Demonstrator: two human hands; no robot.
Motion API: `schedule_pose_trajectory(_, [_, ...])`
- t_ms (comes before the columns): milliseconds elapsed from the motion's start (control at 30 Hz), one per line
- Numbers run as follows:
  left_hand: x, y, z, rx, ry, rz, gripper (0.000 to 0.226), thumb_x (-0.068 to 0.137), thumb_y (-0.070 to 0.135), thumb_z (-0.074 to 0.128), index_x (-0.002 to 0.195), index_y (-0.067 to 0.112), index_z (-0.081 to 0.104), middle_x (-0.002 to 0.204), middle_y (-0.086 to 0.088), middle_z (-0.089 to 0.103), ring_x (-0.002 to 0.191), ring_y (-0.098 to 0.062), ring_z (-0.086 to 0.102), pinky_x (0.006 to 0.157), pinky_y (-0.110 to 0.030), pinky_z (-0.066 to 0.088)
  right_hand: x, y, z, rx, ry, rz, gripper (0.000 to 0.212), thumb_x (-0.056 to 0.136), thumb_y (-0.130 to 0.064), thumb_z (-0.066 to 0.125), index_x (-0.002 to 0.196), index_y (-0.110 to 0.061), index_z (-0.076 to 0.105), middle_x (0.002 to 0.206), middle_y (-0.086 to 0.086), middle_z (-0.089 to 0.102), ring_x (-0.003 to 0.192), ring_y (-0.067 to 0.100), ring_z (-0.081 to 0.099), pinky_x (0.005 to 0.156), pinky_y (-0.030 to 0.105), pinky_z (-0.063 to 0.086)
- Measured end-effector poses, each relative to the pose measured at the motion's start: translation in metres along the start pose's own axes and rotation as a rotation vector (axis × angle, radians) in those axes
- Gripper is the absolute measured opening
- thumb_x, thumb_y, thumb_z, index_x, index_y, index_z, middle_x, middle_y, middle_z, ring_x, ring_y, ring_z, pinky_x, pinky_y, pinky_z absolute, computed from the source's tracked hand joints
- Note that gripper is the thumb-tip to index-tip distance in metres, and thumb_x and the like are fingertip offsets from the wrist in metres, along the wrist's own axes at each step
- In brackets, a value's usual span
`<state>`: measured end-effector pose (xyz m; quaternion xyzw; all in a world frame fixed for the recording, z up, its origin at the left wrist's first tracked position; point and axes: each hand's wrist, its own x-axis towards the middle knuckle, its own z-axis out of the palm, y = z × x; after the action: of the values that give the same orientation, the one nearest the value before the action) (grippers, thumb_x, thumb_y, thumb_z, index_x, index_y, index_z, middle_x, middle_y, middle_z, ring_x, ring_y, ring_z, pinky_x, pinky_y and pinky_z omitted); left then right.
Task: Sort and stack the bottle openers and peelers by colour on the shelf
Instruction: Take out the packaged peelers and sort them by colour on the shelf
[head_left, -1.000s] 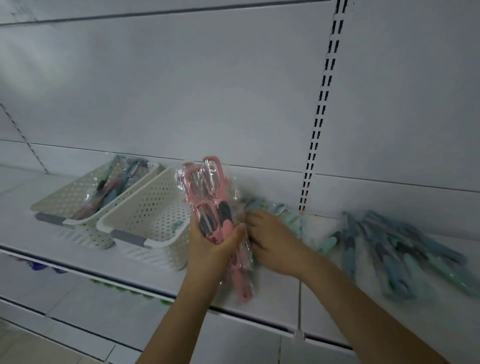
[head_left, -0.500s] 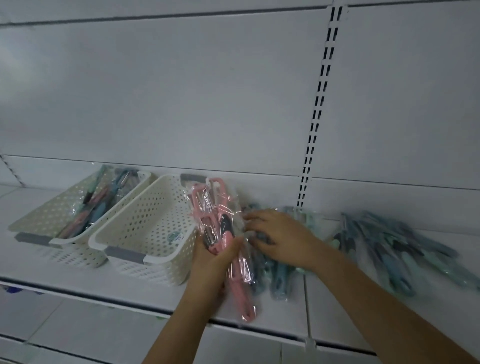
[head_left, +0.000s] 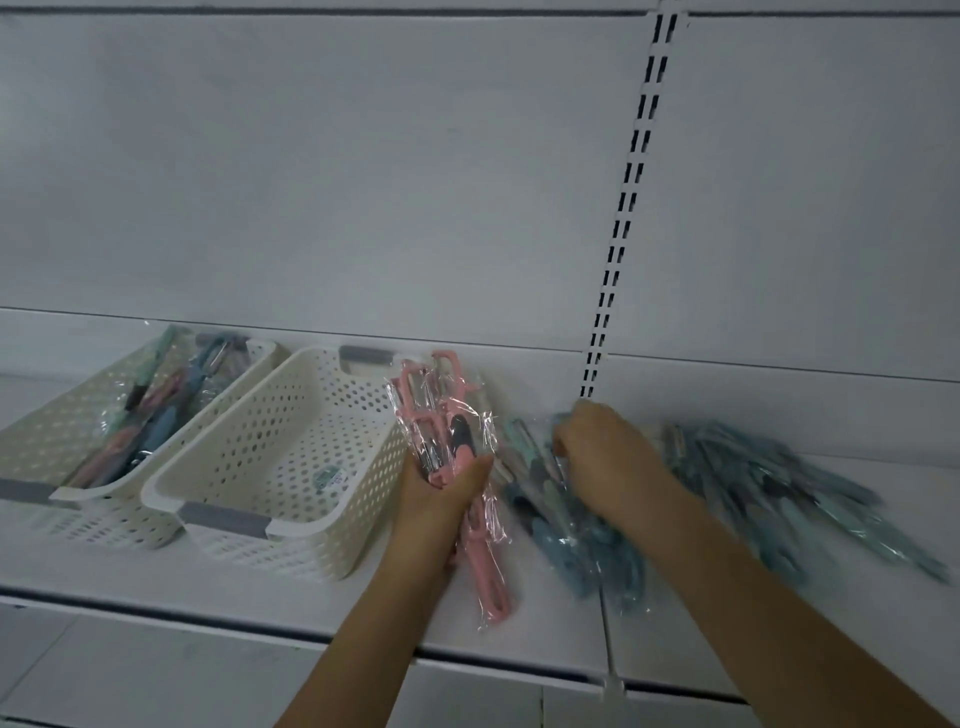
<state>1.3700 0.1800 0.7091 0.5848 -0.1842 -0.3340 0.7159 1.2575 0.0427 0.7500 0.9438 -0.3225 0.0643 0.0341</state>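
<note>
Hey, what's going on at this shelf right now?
A person is sorting wrapped kitchen tools by colour. The left hand grips a bunch of pink tools beside a near-empty white basket. The right hand reaches into a blue-green pile on the shelf; whether it has gripped one is unclear. A second pile of blue tools lies further right, and a far-left basket holds mixed colours.

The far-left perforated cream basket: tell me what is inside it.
The far-left perforated cream plastic basket holds wrapped utensils lying lengthwise, with blue, pink and green handles showing. Glossy wrap and overlap hide their number and whatever lies beneath them.
</note>
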Motion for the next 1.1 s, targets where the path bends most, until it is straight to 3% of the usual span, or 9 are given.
schedule_pose_trajectory(133, [0.004, -0.005, -0.001, -0.014, -0.005, 0.023, 0.04, 0.08, 0.018, 0.08, 0.116, 0.021, 0.062, 0.101, -0.006, 0.075, 0.091, -0.025, 0.074, 0.086, -0.048, 0.059, 0.007, -0.036, 0.017, 0.065, 0.028, -0.115, 0.019, 0.092, -0.021, 0.057, 0.108, -0.017, 0.067, 0.105, 0.006, 0.058, 0.101, 0.027, 0.058, 0.079, 0.032, 0.043])
schedule_pose_trajectory(267, [0.005, -0.007, -0.005, -0.036, -0.008, 0.024, 0.041, 0.08, 0.017, 0.08, 0.116, 0.02, 0.061, 0.101, -0.006, 0.075, 0.092, -0.024, 0.073, 0.086, -0.045, 0.058, 0.006, -0.019, 0.02, -0.05, 0.17, 0.031, 0.007, 0.08, -0.023, 0.074, 0.087, -0.022, 0.074, 0.088, 0.003, 0.059, 0.084, 0.026, 0.059, 0.071, 0.033, 0.043])
schedule_pose_trajectory(500, [0.007, -0.01, -0.006, -0.044, -0.034, 0.029, 0.044, 0.079, 0.02, 0.081, 0.117, 0.025, 0.059, 0.105, 0.001, 0.074, 0.089, -0.012, 0.073, 0.077, -0.032, 0.056, 0.011, -0.004, 0.022, -0.106, 0.133, 0.077, 0.025, 0.094, -0.027, 0.055, 0.113, -0.018, 0.069, 0.115, 0.004, 0.053, 0.108, 0.024, 0.047, 0.087, 0.036, 0.04])
schedule_pose_trajectory(633, [0.009, -0.011, -0.008, -0.041, -0.053, 0.02, 0.048, 0.079, 0.02, 0.082, 0.12, 0.021, 0.059, 0.106, -0.004, 0.074, 0.096, -0.022, 0.073, 0.089, -0.044, 0.057, 0.018, -0.015, 0.032, -0.127, 0.137, 0.092, 0.026, 0.092, -0.034, 0.058, 0.105, -0.014, 0.069, 0.112, 0.007, 0.054, 0.104, 0.027, 0.051, 0.074, 0.033, 0.033])
schedule_pose_trajectory(733, [0.009, -0.01, -0.007, -0.035, -0.058, 0.036, 0.046, 0.08, 0.018, 0.081, 0.121, 0.019, 0.059, 0.106, -0.007, 0.074, 0.093, -0.021, 0.073, 0.083, -0.039, 0.059, 0.034, -0.017, 0.032, -0.172, 0.003, 0.09, 0.023, 0.088, -0.027, 0.063, 0.104, -0.012, 0.067, 0.114, 0.01, 0.054, 0.107, 0.028, 0.05, 0.08, 0.034, 0.039])
schedule_pose_trajectory(800, [0.008, -0.01, -0.007, -0.035, -0.066, 0.045, 0.046, 0.081, 0.016, 0.08, 0.122, 0.019, 0.058, 0.106, -0.006, 0.074, 0.094, -0.021, 0.073, 0.08, -0.036, 0.059, 0.045, -0.017, 0.026, -0.097, -0.064, 0.078, 0.026, 0.084, -0.038, 0.066, 0.089, -0.013, 0.068, 0.105, 0.008, 0.057, 0.099, 0.026, 0.052, 0.078, 0.033, 0.04])
schedule_pose_trajectory(900, [0.006, -0.006, -0.007, -0.048, -0.093, 0.053, 0.047, 0.08, 0.014, 0.08, 0.122, 0.018, 0.057, 0.106, -0.008, 0.074, 0.093, -0.022, 0.073, 0.075, -0.034, 0.059, 0.052, -0.013, 0.014, 0.106, 0.012, 0.105, 0.023, 0.078, -0.04, 0.068, 0.076, -0.017, 0.072, 0.089, 0.003, 0.061, 0.086, 0.022, 0.057, 0.073, 0.031, 0.045])
schedule_pose_trajectory(1000, [0.005, -0.004, -0.005, -0.06, -0.093, 0.065, 0.044, 0.081, 0.009, 0.078, 0.121, 0.016, 0.058, 0.103, -0.009, 0.074, 0.092, -0.024, 0.074, 0.071, -0.031, 0.06, 0.047, -0.013, 0.011, 0.201, -0.132, -0.009, 0.017, 0.081, -0.038, 0.069, 0.089, -0.023, 0.073, 0.09, -0.004, 0.063, 0.086, 0.018, 0.06, 0.075, 0.029, 0.047])
schedule_pose_trajectory(1100, [0.003, -0.006, -0.005, -0.059, -0.074, 0.068, 0.045, 0.081, 0.009, 0.079, 0.12, 0.016, 0.059, 0.103, -0.011, 0.074, 0.092, -0.027, 0.073, 0.076, -0.039, 0.061, 0.044, -0.018, 0.016, 0.075, -0.24, -0.082, 0.039, 0.081, -0.048, 0.071, 0.111, -0.023, 0.067, 0.109, 0.001, 0.054, 0.099, 0.021, 0.057, 0.083, 0.033, 0.047])
